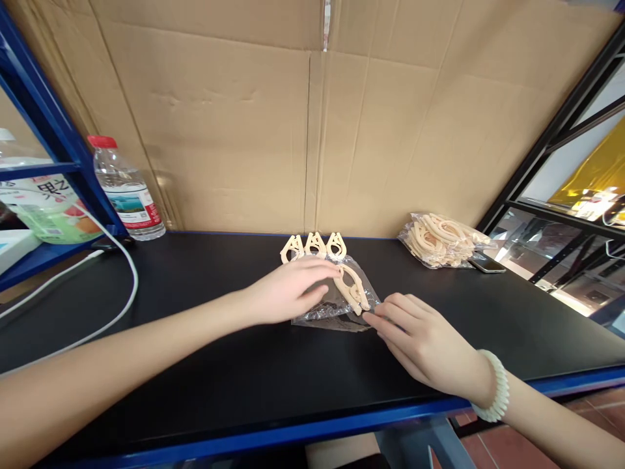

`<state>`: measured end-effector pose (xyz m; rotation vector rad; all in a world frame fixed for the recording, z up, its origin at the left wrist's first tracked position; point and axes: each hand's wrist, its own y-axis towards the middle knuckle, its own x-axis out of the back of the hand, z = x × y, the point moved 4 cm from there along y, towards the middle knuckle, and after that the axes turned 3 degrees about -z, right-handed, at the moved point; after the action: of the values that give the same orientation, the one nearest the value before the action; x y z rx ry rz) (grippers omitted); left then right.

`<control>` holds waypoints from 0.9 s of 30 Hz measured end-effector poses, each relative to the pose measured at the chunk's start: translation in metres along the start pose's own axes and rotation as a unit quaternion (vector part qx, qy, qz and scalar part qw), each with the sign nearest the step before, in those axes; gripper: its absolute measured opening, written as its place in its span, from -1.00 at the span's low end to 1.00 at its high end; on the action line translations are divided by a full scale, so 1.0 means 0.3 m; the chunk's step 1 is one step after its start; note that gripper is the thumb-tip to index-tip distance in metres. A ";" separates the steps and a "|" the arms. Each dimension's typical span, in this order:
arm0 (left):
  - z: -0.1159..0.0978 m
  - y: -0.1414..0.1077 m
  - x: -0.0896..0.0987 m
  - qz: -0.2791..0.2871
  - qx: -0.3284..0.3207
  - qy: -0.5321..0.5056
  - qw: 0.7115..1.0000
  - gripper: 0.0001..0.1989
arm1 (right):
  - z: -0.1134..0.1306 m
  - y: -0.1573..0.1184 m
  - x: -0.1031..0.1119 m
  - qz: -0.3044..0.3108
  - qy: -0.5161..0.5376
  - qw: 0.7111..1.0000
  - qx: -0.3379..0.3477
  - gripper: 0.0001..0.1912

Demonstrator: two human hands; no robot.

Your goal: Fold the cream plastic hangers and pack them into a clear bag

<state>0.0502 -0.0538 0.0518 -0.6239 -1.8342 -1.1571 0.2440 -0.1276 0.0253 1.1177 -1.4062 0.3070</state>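
Observation:
A beige folding hanger (352,288) lies on a clear plastic bag (332,316) on the black table. My left hand (293,288) is over the bag, its fingertips at the hanger's upper end and its thumb apart from the fingers. At the hanger's lower end is my right hand (415,339), fingers together against the bag's edge; what they pinch is too small to make out. Behind the bag stand three beige hangers (315,245) in a row.
Bagged hangers (437,241) are piled at the back right, beside a phone (487,262). A water bottle (127,192) stands at the back left near a white cable (134,280). Cardboard (234,130) walls the table's rear edge.

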 end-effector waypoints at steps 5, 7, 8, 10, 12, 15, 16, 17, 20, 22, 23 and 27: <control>0.126 0.110 -0.098 0.135 0.024 0.041 0.990 -0.37 | 0.008 0.015 -0.034 0.006 0.014 1.000 0.027 -0.67; 0.145 0.111 -0.133 0.146 0.035 0.046 0.988 -0.24 | 0.010 0.008 -0.037 0.000 0.018 0.999 0.026 -0.67; 0.146 0.102 -0.149 0.149 0.042 0.049 0.987 -0.19 | 0.011 0.002 -0.035 -0.001 0.020 0.999 0.027 -0.66; 0.135 0.074 -0.177 0.161 0.053 0.051 0.984 -0.12 | 0.010 -0.011 -0.023 -0.007 0.026 0.999 0.025 -0.65; 0.111 0.042 -0.198 0.173 0.066 0.045 0.982 -0.11 | 0.001 -0.020 -0.005 -0.025 0.045 0.999 0.013 -0.64; 0.067 0.007 -0.216 0.181 0.077 0.038 0.980 -0.09 | -0.027 -0.016 0.009 -0.034 0.083 0.996 -0.016 -0.73; 0.054 0.000 -0.219 0.180 0.078 0.038 0.980 -0.09 | -0.037 -0.012 0.005 -0.023 0.095 0.995 -0.020 -0.77; 0.043 -0.005 -0.221 0.175 0.079 0.039 0.981 -0.08 | -0.045 -0.007 -0.001 -0.006 0.105 0.994 -0.021 -0.79; 0.025 -0.011 -0.218 0.135 0.095 0.057 0.985 -0.04 | -0.062 0.000 -0.024 0.032 0.126 0.991 -0.023 -0.75; 0.025 -0.014 -0.216 0.115 0.115 0.076 0.984 -0.01 | -0.067 0.001 -0.033 0.035 0.131 0.990 -0.028 -0.75; 0.028 -0.016 -0.216 0.113 0.127 0.083 0.982 0.00 | -0.067 0.001 -0.035 0.034 0.130 0.990 -0.029 -0.76; 0.046 -0.022 -0.224 0.131 0.179 0.098 0.970 -0.02 | -0.058 0.005 -0.043 0.020 0.112 0.993 -0.014 -0.79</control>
<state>0.0740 -0.0425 -0.0119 -0.5045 -1.6764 -0.6654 0.2509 -0.1082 0.0183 1.0002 -1.2308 0.4270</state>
